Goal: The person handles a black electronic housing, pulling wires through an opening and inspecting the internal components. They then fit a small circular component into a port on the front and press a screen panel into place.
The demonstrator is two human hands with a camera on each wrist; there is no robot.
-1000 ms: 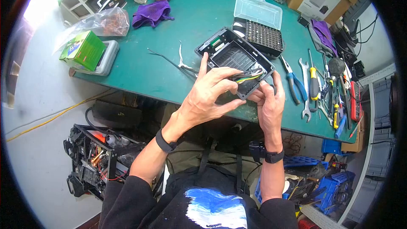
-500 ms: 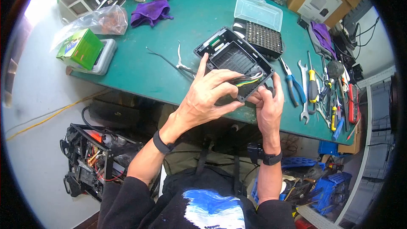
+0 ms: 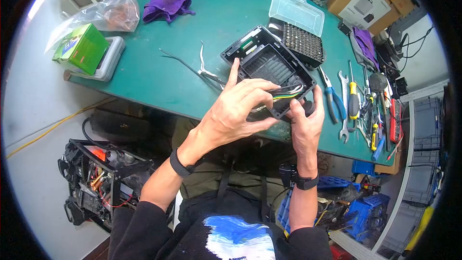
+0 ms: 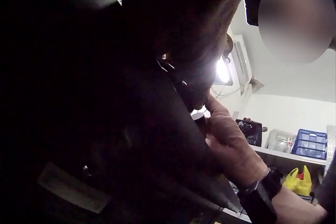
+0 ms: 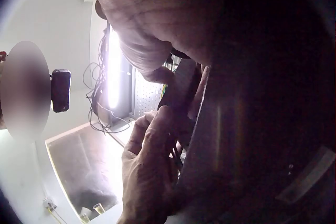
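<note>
Round black part point(image 3: 309, 108): has come into view by the right hand's point(image 3: 307, 130) thumb, at the black box's point(image 3: 267, 48) edge
Wire strand point(image 3: 260, 110): now shows between the left hand's point(image 3: 233, 110) thumb and fingers

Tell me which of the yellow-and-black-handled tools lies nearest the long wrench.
The screwdriver with the long bare shaft, right beside the long wrench; the smaller yellow-handled tool lies farther right, nearer the front edge.
</note>
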